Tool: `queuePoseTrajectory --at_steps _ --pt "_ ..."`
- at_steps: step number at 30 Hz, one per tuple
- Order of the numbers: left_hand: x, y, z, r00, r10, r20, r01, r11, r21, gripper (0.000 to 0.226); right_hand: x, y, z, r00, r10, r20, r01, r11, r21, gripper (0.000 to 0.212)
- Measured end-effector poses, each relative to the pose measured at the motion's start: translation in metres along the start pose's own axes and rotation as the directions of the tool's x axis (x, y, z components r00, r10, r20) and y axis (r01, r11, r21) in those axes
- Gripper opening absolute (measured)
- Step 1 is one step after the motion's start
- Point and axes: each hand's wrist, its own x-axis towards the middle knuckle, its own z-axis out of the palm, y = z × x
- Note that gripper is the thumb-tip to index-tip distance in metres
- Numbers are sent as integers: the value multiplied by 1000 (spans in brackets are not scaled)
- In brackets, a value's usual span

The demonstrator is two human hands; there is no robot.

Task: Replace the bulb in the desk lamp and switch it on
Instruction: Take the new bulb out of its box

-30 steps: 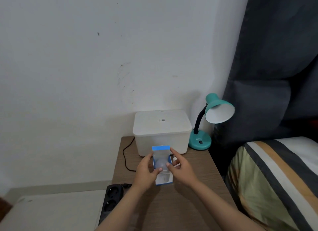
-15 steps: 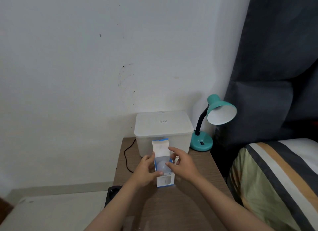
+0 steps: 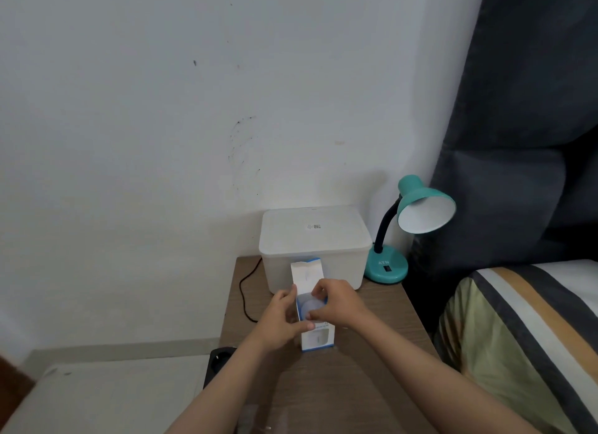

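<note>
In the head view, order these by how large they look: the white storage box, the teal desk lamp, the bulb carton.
1. white storage box
2. teal desk lamp
3. bulb carton, though nearer the camera

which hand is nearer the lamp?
Right. The right hand is at the open top of the bulb box, on the side toward the lamp; the left hand grips the box's far side.

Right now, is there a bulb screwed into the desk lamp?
No, the desk lamp shade shows only a bare white inside, no bulb.
</note>
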Motion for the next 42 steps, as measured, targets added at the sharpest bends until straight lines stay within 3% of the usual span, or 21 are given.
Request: queuePoseTrajectory --at_steps 4,10,12,15,16,17,19,22,25,35,42 --pt "-2 2 1 1000 17 -12 -17 1000 -8 88 -4 -1 -4 992 9 -128 5 993 114 43" --pt "-6 3 3 998 18 -60 -19 1000 -16 88 -8 1 -20 945 104 -310 47 895 443 31" --pt "-7 4 4 996 24 -87 -25 1000 -14 85 -9 -1 -27 935 136 -328 83 815 574 19" --pt "-10 5 7 992 15 -123 -21 999 -44 79 -7 -2 -38 937 232 -261 76 595 800 19" --pt "-11 5 9 991 17 -136 -25 998 -59 78 -6 -1 -40 932 260 -251 53 589 806 13" --pt "-12 4 9 989 10 -144 -21 997 -75 77 -5 0 -42 930 278 -240 30 594 804 2" --pt "-13 6 11 988 -4 -155 -13 994 -108 75 -4 2 -39 922 293 -255 -16 684 729 18" --pt "-13 9 14 986 0 -169 -20 993 -117 64 -3 5 -35 925 254 -284 -77 854 514 21" --pt "-15 14 15 982 22 -185 -42 993 -106 54 -3 4 -34 943 186 -275 -76 927 366 30" --pt "-20 13 22 945 17 -326 -66 988 -138 72 -16 5 -28 977 22 -213 12 987 160 11" --pt "-20 11 25 920 95 -380 -117 993 -35 43 -32 13 -16 979 56 -194 -34 993 114 10"
